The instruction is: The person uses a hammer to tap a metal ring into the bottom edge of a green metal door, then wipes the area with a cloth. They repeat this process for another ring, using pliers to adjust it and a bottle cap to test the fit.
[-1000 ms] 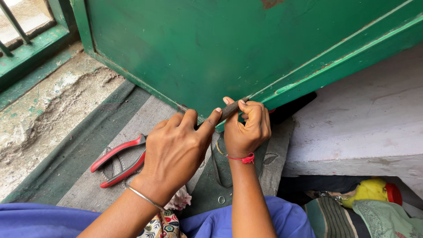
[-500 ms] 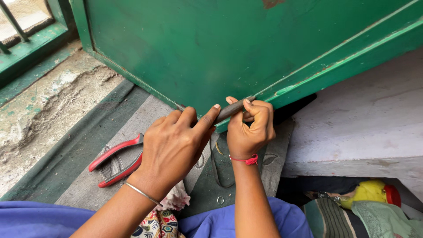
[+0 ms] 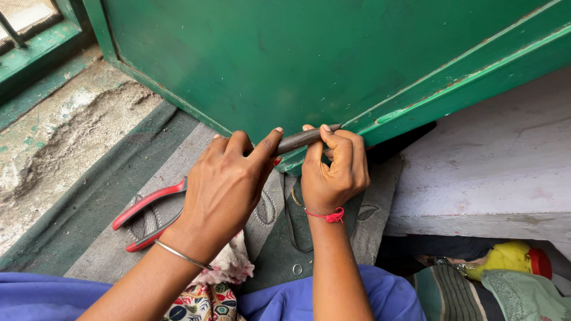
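Between both hands, against the lower edge of the green door [image 3: 309,65]: a thin dark rod [image 3: 300,140], tapered, lying nearly level. Right hand [image 3: 333,172] curled tight round its right end, thumb and forefinger pinching. Left hand [image 3: 229,184] fingers half bent, forefinger stretched out and touching the rod's left part; grip under that hand hidden. Beneath the left wrist, red-handled pliers [image 3: 146,214] on a grey mat [image 3: 119,249]. Far right, a yellow bottle [image 3: 505,258] with red cap.
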